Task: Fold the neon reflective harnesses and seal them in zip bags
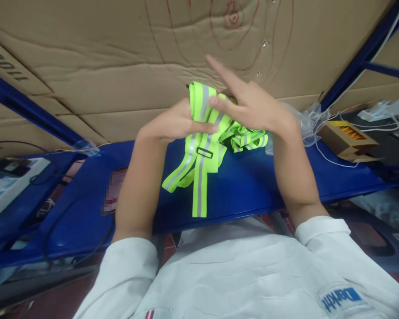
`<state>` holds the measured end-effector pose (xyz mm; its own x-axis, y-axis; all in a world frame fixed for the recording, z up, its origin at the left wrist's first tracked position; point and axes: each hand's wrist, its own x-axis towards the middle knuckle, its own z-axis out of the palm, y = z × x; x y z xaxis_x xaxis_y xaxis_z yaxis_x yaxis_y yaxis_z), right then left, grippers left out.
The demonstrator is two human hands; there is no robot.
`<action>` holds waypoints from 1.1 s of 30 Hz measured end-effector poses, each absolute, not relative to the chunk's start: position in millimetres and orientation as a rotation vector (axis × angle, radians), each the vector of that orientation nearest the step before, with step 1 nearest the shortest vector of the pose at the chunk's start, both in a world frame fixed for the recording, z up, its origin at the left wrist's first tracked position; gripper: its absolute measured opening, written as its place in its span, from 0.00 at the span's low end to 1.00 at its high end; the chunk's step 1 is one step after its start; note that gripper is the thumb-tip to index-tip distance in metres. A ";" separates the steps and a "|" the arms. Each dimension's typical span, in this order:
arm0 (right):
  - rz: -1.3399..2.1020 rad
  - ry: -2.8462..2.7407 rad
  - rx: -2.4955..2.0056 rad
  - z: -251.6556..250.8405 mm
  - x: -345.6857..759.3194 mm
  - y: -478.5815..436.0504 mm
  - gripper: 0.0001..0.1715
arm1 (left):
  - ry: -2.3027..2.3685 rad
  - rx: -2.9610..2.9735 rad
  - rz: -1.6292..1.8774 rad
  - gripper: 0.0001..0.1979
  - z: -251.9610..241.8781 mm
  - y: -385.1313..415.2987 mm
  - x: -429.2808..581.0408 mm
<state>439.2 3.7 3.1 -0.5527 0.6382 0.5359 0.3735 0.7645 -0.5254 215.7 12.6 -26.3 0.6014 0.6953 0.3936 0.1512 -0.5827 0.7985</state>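
Observation:
A bundle of neon yellow-green reflective straps (pixel 199 177) with grey stripes hangs folded from my left hand (pixel 176 122). The thumb of that hand lies across the front of the folds, above a black slider buckle, and the loose ends dangle over the blue shelf. My right hand (pixel 249 104) is at the right side of the bundle, its index finger stretched out and its thumb touching the upper folds. Behind the right wrist, more of the same strap (pixel 249 139) lies in a crumpled heap on the shelf.
The blue metal shelf (pixel 246 186) runs beneath my hands, backed by a cardboard sheet (pixel 119 53) with red rings. On the right are a small open cardboard box (pixel 349 139), clear plastic bags (pixel 310 122) and white cables. A white box (pixel 13 181) and black cables lie left.

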 end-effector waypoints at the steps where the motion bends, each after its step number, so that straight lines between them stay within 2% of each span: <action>1: 0.391 -2.272 -0.751 3.3 437.8 1.9 0.36 | 0.678 2.103 0.917 0.22 -25.5 12.2 215.3; 5: 0.216 -2.334 -0.734 2.7 432.5 2.2 0.21 | 0.743 2.058 0.928 0.19 -22.6 8.1 219.7; 8: 0.102 -2.254 -0.708 2.8 430.5 -0.7 0.18 | 0.729 1.894 0.988 0.19 -19.6 3.3 226.9; 11: 0.128 -2.094 -0.711 5.2 429.4 -6.2 0.14 | 0.639 1.725 0.915 0.21 -19.1 0.4 231.2; 15: 0.221 -1.954 -0.711 9.5 432.5 -4.8 0.08 | 0.641 1.738 0.750 0.16 -25.0 2.5 230.4; 18: 0.585 -1.903 -0.644 7.4 436.5 5.1 0.13 | 0.666 1.872 0.724 0.13 -27.9 3.9 230.5; 20: 0.894 -1.866 -0.620 3.3 437.4 12.6 0.14 | 0.668 1.906 0.731 0.14 -27.4 3.5 231.5; 22: 1.065 -1.833 -0.636 -0.3 436.7 17.2 0.15 | 0.664 1.907 0.735 0.16 -26.2 3.3 232.0; 24: 0.941 -1.893 -0.703 -1.6 435.0 17.6 0.14 | 0.663 1.909 0.739 0.17 -25.5 4.1 231.7; 28: 0.307 -2.033 -0.815 0.5 432.7 11.7 0.14 | 0.685 1.899 0.775 0.17 -25.7 6.1 230.9; 33: 0.277 -2.280 -0.595 -5.0 428.7 13.5 0.24 | 0.655 1.922 0.830 0.12 -22.0 1.1 230.7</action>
<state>428.7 13.5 -5.0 -0.6101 0.4957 0.6182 0.3333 0.8683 -0.3673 230.7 1.1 -22.0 0.6323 0.7217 0.2819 0.1070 -0.4416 0.8908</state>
